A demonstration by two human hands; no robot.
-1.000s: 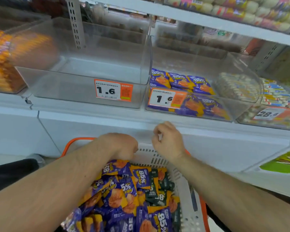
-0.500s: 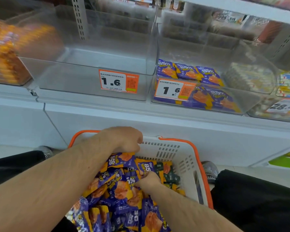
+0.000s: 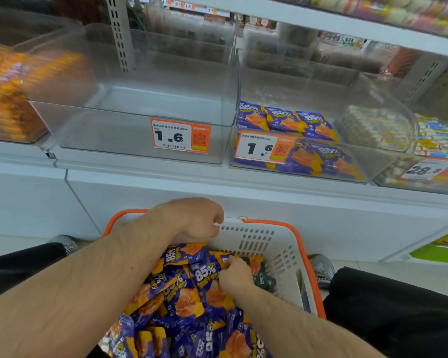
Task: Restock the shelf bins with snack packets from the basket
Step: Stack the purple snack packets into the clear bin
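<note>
Head view: basket [image 3: 282,244] holds purple packets [image 3: 189,298]; middle bin [image 3: 130,135] bare.

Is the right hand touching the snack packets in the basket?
Touching. The head view shows the right hand curled down among the purple snack packets, fingers pinching at one.

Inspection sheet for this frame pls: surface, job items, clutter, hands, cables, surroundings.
Surface: white shelf ledge carrying clear bins.
Job's things: basket heaped with purple snack packets; middle bin holds none; right bin partly stocked.
Clutter: a few dark green packets among the purple.
Grippers: left hand curled at basket's far rim, grip hidden; right hand pinching a packet.
Cables: nothing seen.
Surroundings: neighbouring bins of other snacks, upper shelf, person's dark trousers.
</note>
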